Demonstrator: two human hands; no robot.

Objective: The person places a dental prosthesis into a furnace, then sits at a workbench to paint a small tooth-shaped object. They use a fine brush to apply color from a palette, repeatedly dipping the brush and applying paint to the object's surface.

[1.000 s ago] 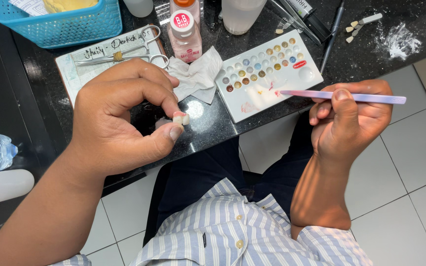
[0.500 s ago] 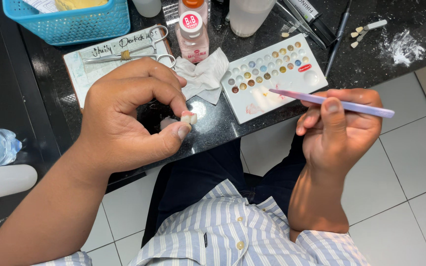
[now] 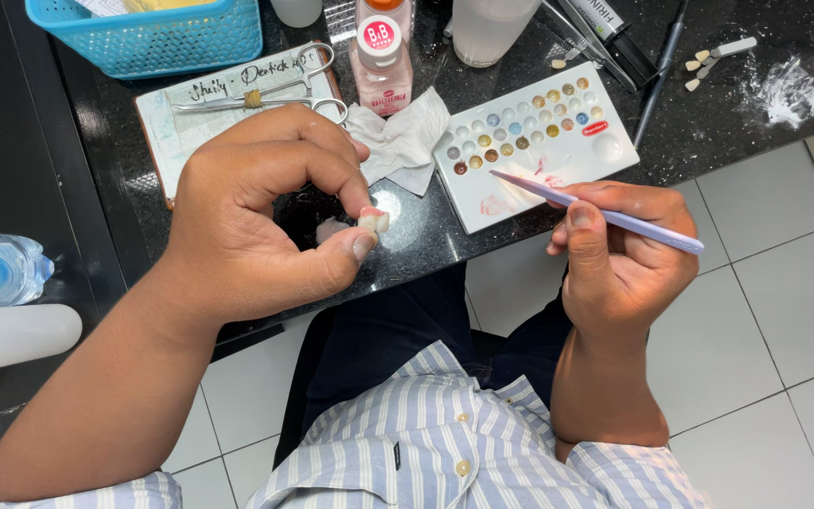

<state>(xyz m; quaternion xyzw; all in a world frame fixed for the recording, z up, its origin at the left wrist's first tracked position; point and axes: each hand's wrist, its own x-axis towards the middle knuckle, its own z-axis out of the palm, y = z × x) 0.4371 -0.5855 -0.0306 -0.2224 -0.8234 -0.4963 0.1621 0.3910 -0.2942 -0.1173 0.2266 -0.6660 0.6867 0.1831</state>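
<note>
Person sat at a black counter (image 3: 426, 250); left hand (image 3: 256, 221) was curled nearly closed, thumb & forefinger pinching a small tooth-shaped white piece (image 3: 373, 221) just above the counter edge. Right hand (image 3: 619, 254) was closed in a pen grip on a thin lilac brush (image 3: 605, 215), tip resting over the white palette (image 3: 558, 174) w/ rows of small colour wells, beside a pink smear. Crumpled tissue (image 3: 402, 141) lay just left of the palette, a small pink-capped bottle (image 3: 381, 57) behind it, scissors-like forceps (image 3: 256, 94) on a card, blue basket (image 3: 157, 38) further back. To my eye, doing this well meant loading only a little colour, wiping excess on the tissue, keeping the piece pinched by its sides so the face stayed clear, & bracing both wrists near the counter before touching brush to it
</note>
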